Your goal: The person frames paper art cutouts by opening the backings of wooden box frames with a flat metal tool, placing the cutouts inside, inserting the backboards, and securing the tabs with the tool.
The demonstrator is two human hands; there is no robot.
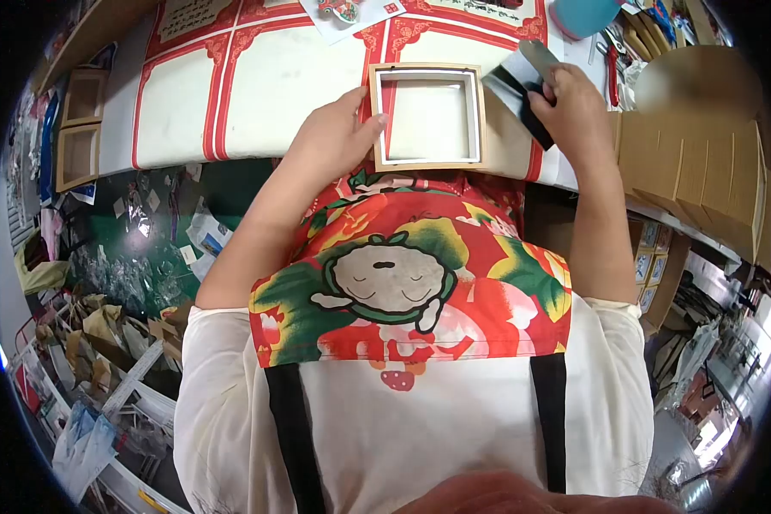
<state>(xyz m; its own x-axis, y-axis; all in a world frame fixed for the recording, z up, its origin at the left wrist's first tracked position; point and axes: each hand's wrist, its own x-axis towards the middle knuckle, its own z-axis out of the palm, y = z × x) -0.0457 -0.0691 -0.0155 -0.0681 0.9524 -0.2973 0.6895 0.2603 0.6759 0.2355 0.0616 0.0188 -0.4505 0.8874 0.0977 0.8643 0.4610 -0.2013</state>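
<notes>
A square wooden frame [486, 128] with a white inner edge lies at the front edge of the table, and the tablecloth shows through its middle. My left hand [343, 133] holds the frame's left side, thumb on top and fingers around the outside. To the right of the frame, my right hand [574, 111] is closed on a flat scraper-like tool [538, 60] with a grey-green upper end. A dark and silvery flat piece [518, 90] is beside the thumb; whether it belongs to the tool is unclear.
The table wears a red and cream cloth [270, 94]. A printed card [347, 17] lies at the back. Red-handled pliers [612, 75] and a blue-green container [584, 15] are at the back right, cardboard [681, 163] at the right, small wooden frames [79, 157] at the left.
</notes>
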